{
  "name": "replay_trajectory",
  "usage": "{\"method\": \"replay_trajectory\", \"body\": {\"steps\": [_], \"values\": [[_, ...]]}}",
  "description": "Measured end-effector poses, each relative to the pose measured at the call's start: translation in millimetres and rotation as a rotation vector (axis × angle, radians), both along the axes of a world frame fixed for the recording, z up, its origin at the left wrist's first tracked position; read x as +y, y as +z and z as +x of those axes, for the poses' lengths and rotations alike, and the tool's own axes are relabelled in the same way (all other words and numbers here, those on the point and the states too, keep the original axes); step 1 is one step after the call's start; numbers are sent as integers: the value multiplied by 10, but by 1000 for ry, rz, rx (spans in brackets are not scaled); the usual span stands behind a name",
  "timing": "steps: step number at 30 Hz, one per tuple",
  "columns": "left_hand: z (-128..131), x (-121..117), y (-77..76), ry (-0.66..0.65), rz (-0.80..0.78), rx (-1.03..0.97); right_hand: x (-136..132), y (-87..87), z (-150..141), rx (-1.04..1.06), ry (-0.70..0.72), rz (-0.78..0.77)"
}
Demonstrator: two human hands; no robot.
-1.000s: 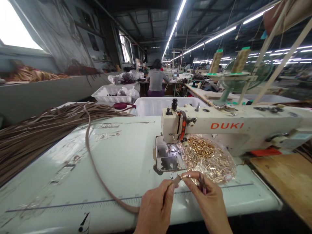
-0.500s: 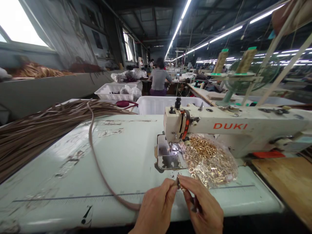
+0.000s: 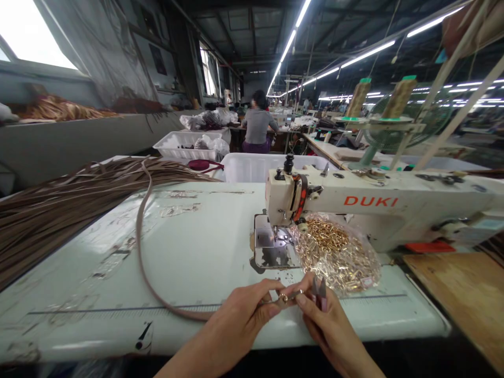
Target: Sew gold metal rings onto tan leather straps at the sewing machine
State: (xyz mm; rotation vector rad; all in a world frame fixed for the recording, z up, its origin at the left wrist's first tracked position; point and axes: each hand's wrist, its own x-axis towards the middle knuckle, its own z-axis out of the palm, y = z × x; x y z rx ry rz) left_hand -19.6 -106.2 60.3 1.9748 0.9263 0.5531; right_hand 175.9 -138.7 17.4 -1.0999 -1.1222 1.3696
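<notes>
My left hand pinches a long, narrow brown strap near its end, in front of the sewing machine. A small gold metal hook sits on the strap between my two hands. With thumb and index finger, my right hand grips the strap's tip. Thread snips are tucked in that same hand, blades pointing up and away. The rest of the strap curves left over the table to a bundle of straps. A clear bag of gold hooks lies just beyond my right hand.
The sewing machine spans the right side, its needle plate ahead of my hands. Many brown straps cover the table's left edge. Behind are white bins and thread cones. A person sits farther back.
My hands have moved a little apart and flattened, stretching the strap end between them, with the gold hook exposed. The snip blades now point up. The strap's loop has shifted left.
</notes>
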Motion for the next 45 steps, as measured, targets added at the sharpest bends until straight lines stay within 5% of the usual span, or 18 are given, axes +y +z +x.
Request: {"method": "replay_trajectory", "body": {"steps": [5, 13, 17, 25, 33, 39, 45], "values": [[-38, -51, -29, 39, 6, 73, -11, 8, -65, 110, -15, -97], [-12, -61, -213, -24, 222, 261, 2, 276, -16, -544, 90, 179], [-17, -104, -221, -72, 265, 357, 5, 280, -59, -650, 59, 238], [-66, -90, -173, 46, 374, 143, -34, 238, -93, -596, 8, 282], [-23, 4, -115, 127, 207, 59, 29, 119, -91, -349, -9, 116], [52, 417, 115, -27, 222, 264, 249, 74, -86, -235, 10, 94], [248, 1227, 116, -306, 345, 492, 799, 124, 90, -995, -66, 294]]}}
